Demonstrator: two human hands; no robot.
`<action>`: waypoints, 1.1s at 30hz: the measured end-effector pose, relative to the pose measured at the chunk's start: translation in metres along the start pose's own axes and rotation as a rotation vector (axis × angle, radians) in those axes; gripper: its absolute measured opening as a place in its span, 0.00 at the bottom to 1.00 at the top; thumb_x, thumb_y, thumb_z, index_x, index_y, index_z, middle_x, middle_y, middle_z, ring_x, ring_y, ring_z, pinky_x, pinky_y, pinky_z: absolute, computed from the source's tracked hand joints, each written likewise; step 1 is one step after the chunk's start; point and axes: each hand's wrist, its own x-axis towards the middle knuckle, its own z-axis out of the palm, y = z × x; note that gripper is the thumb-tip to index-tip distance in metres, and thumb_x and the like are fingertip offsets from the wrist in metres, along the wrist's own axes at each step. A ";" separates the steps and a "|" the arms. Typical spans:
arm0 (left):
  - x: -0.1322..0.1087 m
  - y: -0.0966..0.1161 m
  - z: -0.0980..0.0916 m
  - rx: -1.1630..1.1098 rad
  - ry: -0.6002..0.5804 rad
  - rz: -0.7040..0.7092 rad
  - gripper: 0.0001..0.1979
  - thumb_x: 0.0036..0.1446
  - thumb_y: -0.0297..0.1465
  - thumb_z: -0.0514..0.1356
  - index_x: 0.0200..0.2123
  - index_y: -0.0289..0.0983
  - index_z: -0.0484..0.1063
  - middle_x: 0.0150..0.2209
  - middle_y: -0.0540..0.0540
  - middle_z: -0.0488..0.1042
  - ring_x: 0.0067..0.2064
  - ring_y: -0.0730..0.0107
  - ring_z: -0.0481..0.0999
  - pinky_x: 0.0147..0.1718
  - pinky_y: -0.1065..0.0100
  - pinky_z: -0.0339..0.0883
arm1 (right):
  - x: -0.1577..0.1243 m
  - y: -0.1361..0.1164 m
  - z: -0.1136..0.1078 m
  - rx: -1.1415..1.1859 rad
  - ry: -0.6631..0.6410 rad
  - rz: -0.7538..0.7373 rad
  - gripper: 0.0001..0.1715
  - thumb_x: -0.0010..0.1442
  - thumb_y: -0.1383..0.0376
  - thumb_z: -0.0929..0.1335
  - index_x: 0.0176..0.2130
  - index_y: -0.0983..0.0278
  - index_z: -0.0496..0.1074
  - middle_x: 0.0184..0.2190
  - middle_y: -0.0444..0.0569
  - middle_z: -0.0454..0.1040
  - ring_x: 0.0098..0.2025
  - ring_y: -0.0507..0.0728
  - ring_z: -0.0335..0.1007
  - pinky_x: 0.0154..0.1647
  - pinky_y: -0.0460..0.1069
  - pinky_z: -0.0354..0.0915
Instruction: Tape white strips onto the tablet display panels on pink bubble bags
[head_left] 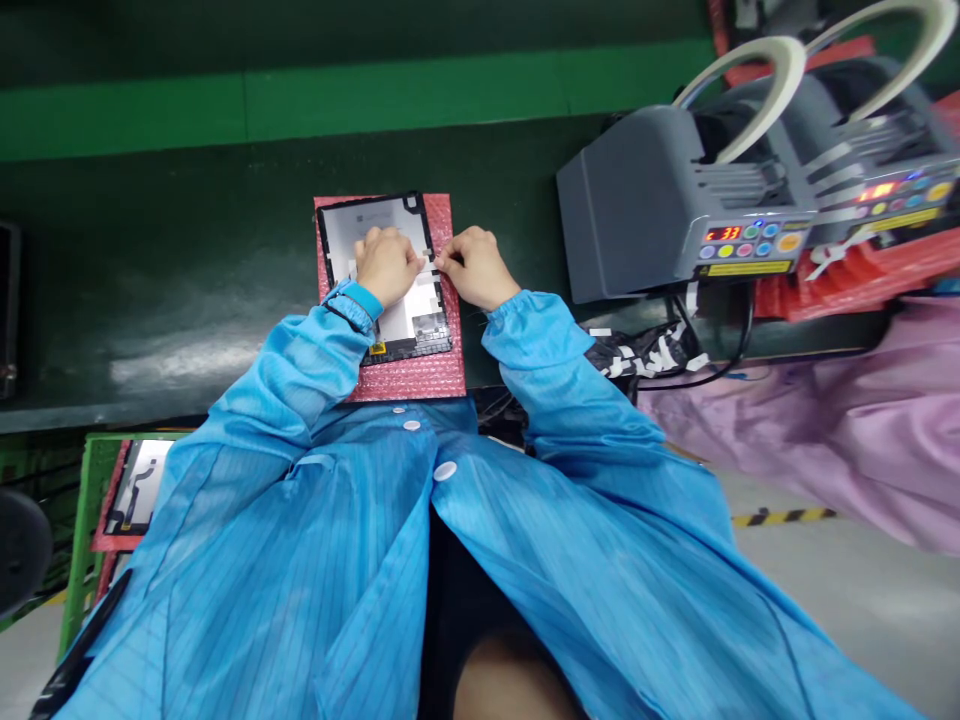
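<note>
A flat display panel point(401, 310) with a black frame and a pale grey-white back lies on a pink bubble-wrap sheet point(420, 380). My left hand point(386, 265) rests over the panel's middle, its fingers curled and thumb close to the forefinger near the right border. My right hand point(478, 268) pinches thumb and forefinger together at the panel's right edge. Whatever either hand's fingertips hold is too small to make out. Small white strips point(427, 280) sit along that edge, just below the fingertips. A blue band circles my left wrist.
Two grey tape dispensers point(637, 210) with lit displays stand on the dark green bench point(187, 270) at right. Below them are a black bundle point(641, 350) with white tape scraps and cables. A green crate point(90, 520) holds panels at lower left. Someone's pink garment point(847, 420) is at right.
</note>
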 end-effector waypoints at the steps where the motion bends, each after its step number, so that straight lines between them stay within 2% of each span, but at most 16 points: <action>1: 0.000 0.000 0.000 0.003 0.002 0.004 0.10 0.62 0.34 0.60 0.29 0.36 0.72 0.45 0.38 0.74 0.59 0.43 0.65 0.59 0.47 0.56 | 0.000 0.000 0.001 0.002 0.001 0.004 0.08 0.62 0.62 0.67 0.31 0.62 0.72 0.39 0.55 0.71 0.52 0.65 0.63 0.64 0.70 0.54; 7: -0.001 -0.003 0.005 0.020 0.028 0.033 0.09 0.61 0.34 0.60 0.31 0.37 0.73 0.45 0.38 0.74 0.59 0.42 0.64 0.59 0.46 0.56 | 0.002 -0.004 0.003 0.020 -0.002 0.049 0.08 0.59 0.65 0.69 0.28 0.63 0.70 0.38 0.56 0.70 0.53 0.67 0.63 0.63 0.71 0.54; 11: -0.003 -0.004 0.005 0.029 0.054 0.028 0.09 0.60 0.36 0.62 0.33 0.37 0.73 0.46 0.37 0.73 0.60 0.40 0.63 0.59 0.45 0.55 | -0.002 -0.007 -0.006 0.001 0.018 0.088 0.09 0.58 0.63 0.69 0.28 0.64 0.71 0.35 0.55 0.71 0.49 0.65 0.65 0.62 0.68 0.57; 14: -0.005 -0.008 0.003 0.023 0.077 0.026 0.10 0.60 0.38 0.62 0.36 0.37 0.74 0.48 0.37 0.73 0.60 0.41 0.64 0.59 0.45 0.55 | -0.017 -0.014 -0.014 -0.022 0.048 0.055 0.09 0.62 0.63 0.65 0.35 0.64 0.75 0.37 0.55 0.72 0.47 0.64 0.66 0.61 0.66 0.58; 16: -0.007 -0.010 0.001 0.020 0.077 0.039 0.11 0.60 0.39 0.62 0.36 0.37 0.74 0.48 0.38 0.73 0.59 0.42 0.64 0.58 0.46 0.56 | -0.031 -0.021 -0.014 -0.063 0.041 0.001 0.15 0.64 0.66 0.61 0.42 0.64 0.76 0.41 0.56 0.73 0.49 0.64 0.66 0.60 0.65 0.59; 20: -0.009 -0.009 0.000 0.044 0.055 0.076 0.12 0.57 0.41 0.66 0.37 0.37 0.74 0.50 0.37 0.72 0.60 0.41 0.63 0.58 0.45 0.55 | -0.056 -0.037 -0.005 -0.205 -0.018 -0.020 0.25 0.65 0.69 0.55 0.54 0.65 0.72 0.53 0.62 0.70 0.55 0.68 0.62 0.55 0.64 0.62; 23: -0.013 -0.012 -0.009 0.076 0.053 0.091 0.12 0.57 0.40 0.66 0.38 0.38 0.75 0.52 0.37 0.71 0.61 0.40 0.62 0.59 0.45 0.53 | -0.060 -0.037 -0.007 -0.269 -0.036 -0.043 0.26 0.65 0.70 0.55 0.57 0.65 0.70 0.55 0.62 0.69 0.56 0.69 0.62 0.54 0.64 0.63; 26: -0.027 -0.028 -0.029 0.100 0.135 -0.019 0.10 0.61 0.39 0.61 0.41 0.39 0.74 0.54 0.37 0.70 0.62 0.42 0.62 0.61 0.48 0.54 | -0.053 -0.029 -0.019 -0.242 -0.049 -0.074 0.25 0.63 0.72 0.57 0.53 0.66 0.74 0.50 0.60 0.74 0.52 0.66 0.66 0.55 0.62 0.63; 29: -0.048 -0.049 -0.048 0.155 0.234 -0.258 0.13 0.66 0.38 0.55 0.42 0.37 0.74 0.54 0.35 0.71 0.61 0.43 0.64 0.59 0.50 0.58 | -0.043 -0.029 -0.027 -0.175 -0.012 0.044 0.21 0.61 0.72 0.58 0.44 0.68 0.78 0.43 0.59 0.77 0.49 0.65 0.71 0.56 0.60 0.65; 31: -0.060 -0.057 -0.052 0.208 0.203 -0.332 0.14 0.66 0.38 0.54 0.41 0.36 0.75 0.52 0.34 0.73 0.59 0.42 0.66 0.57 0.50 0.61 | -0.036 -0.037 -0.026 -0.137 0.005 0.148 0.16 0.61 0.69 0.61 0.38 0.67 0.78 0.40 0.59 0.79 0.47 0.65 0.74 0.53 0.58 0.67; 33: -0.067 -0.059 -0.049 0.247 0.150 -0.324 0.14 0.65 0.38 0.54 0.41 0.35 0.76 0.52 0.33 0.74 0.59 0.42 0.67 0.55 0.50 0.63 | -0.030 -0.048 -0.021 -0.125 0.006 0.227 0.10 0.60 0.64 0.65 0.33 0.64 0.76 0.37 0.58 0.79 0.45 0.66 0.75 0.49 0.58 0.69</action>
